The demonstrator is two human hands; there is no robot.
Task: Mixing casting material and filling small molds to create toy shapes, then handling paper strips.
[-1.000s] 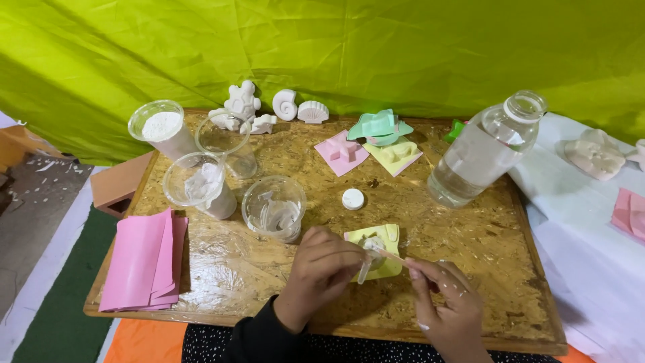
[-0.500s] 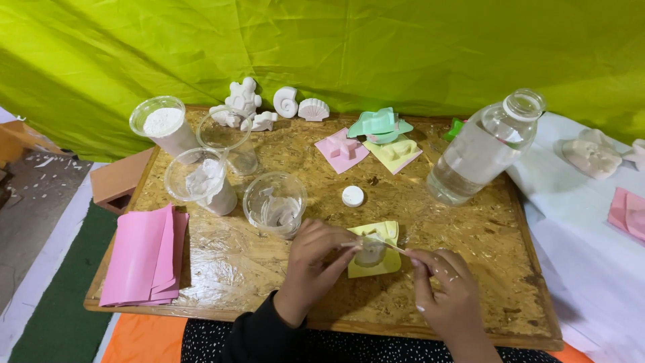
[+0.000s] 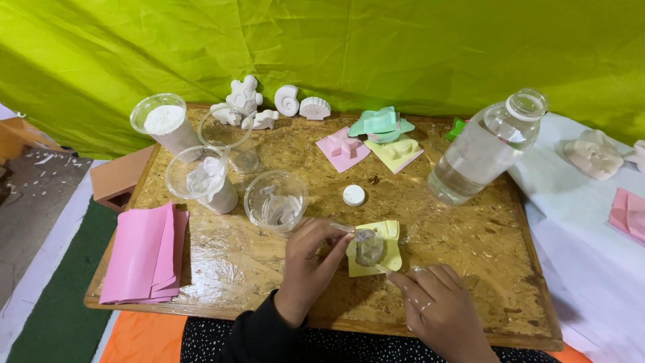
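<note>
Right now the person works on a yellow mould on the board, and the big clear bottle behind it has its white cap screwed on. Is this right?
Not quite. The bottle is open; its white cap lies on the board, as the head view shows. The yellow mould part is right.

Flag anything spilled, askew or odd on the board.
The clear glass bottle stands uncapped; a small white round cap lies loose mid-board. The wooden chipboard tray shows shiny wet-looking film near the clear plastic cup. Nothing tipped.

Your chipboard tabletop [image 3: 470, 269], wrapped in clear film, carrying a yellow mould [image 3: 373, 249], a white bottle cap [image 3: 353, 195], clear plastic cups [image 3: 275, 200], a glass bottle [image 3: 484, 151], pink sheets [image 3: 144, 252], white plaster shells [image 3: 299, 104], pink, yellow and green moulds [image 3: 376, 138].
</note>
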